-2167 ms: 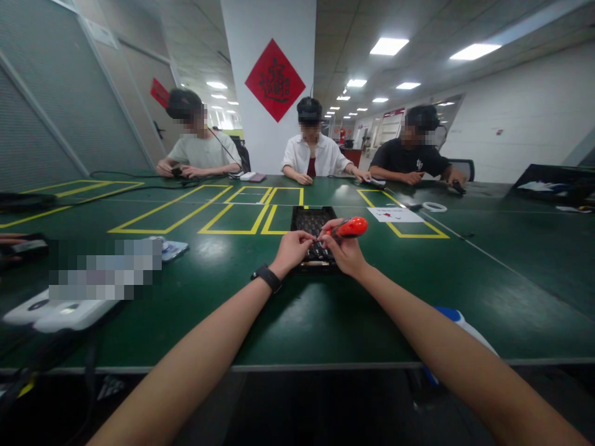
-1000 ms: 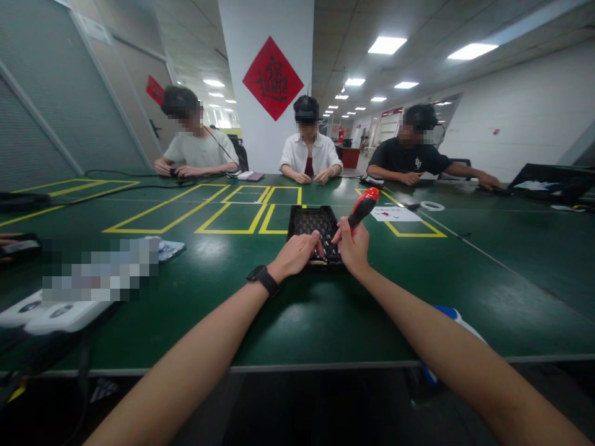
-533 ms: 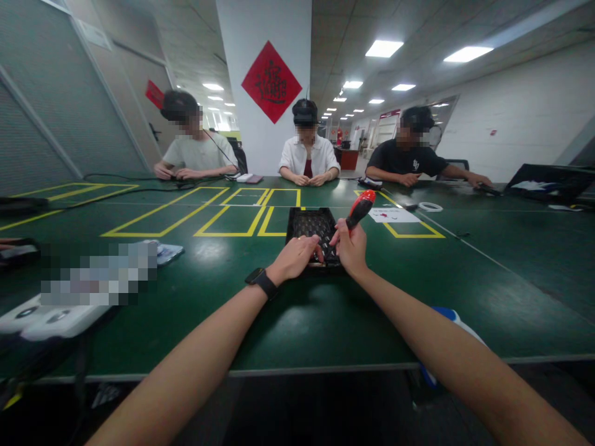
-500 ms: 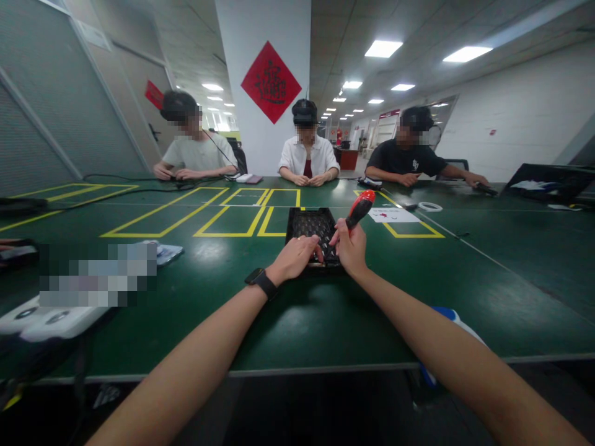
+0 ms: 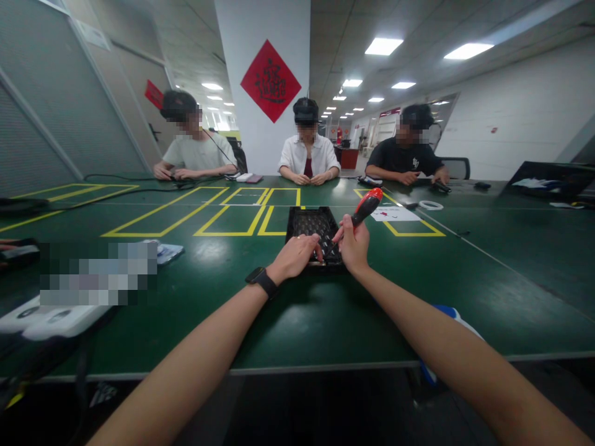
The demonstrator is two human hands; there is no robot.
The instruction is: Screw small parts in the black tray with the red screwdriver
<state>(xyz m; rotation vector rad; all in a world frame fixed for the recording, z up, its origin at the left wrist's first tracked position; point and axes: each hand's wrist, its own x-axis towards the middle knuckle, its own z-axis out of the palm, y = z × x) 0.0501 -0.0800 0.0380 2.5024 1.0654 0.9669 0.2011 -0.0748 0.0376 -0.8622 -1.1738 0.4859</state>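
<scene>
From afar I had my right hand (image 5: 352, 246) wrapped round one red-and-black tool (image 5: 369, 206) at the black tray's (image 5: 291, 224) right edge.
Stiff and light, I judged, best held by its thick handle; my left hand (image 5: 298, 255) half-curled at the tray's near-left, hold unclear; beyond that one tray on the bench (image 5: 279, 328), three co-workers (image 5: 309, 160).

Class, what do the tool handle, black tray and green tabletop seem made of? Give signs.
Tool handle: probably glossy plastic, judging by its rounded red and black body and small highlights. Black tray: likely plastic, with even black walls; painted metal possible. Green tabletop: smooth, semi-gloss coating or mat, showing blurred reflections.
</scene>
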